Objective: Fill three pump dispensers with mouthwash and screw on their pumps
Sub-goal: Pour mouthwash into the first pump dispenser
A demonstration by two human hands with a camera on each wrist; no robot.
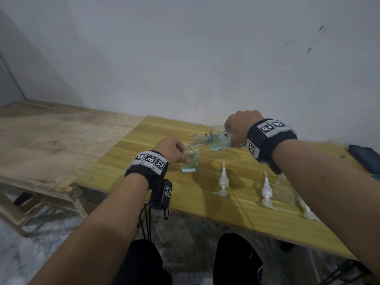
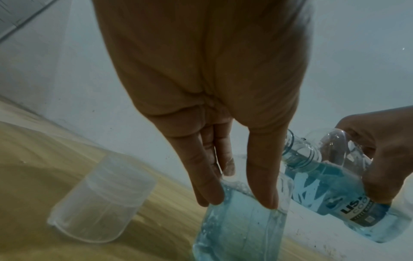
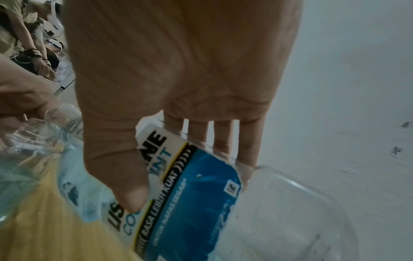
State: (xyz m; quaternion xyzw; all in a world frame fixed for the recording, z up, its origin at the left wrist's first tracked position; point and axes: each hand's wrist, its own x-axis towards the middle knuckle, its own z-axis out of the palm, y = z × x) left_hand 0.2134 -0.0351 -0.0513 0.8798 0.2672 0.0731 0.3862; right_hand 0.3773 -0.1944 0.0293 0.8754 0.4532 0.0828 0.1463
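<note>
My left hand (image 1: 183,155) (image 2: 239,201) grips a small square clear dispenser bottle (image 1: 190,162) (image 2: 239,224) upright on the yellow table (image 1: 156,132); pale blue liquid stands in it. My right hand (image 1: 236,130) (image 3: 190,180) holds the mouthwash bottle (image 1: 217,139) (image 2: 335,187) (image 3: 192,197) tilted on its side, its open neck (image 1: 200,138) right over the dispenser's mouth. Three white pumps (image 1: 223,179) (image 1: 266,190) (image 1: 308,211) lie loose on the table nearer me. A second, empty dispenser bottle (image 1: 284,190) stands between the right two pumps.
A translucent plastic cap (image 2: 100,199) stands on the table left of the held dispenser. A dark phone-like slab (image 1: 366,159) lies at the table's right edge. A bare plywood platform (image 1: 61,145) adjoins the table on the left. The wall (image 1: 205,58) runs close behind.
</note>
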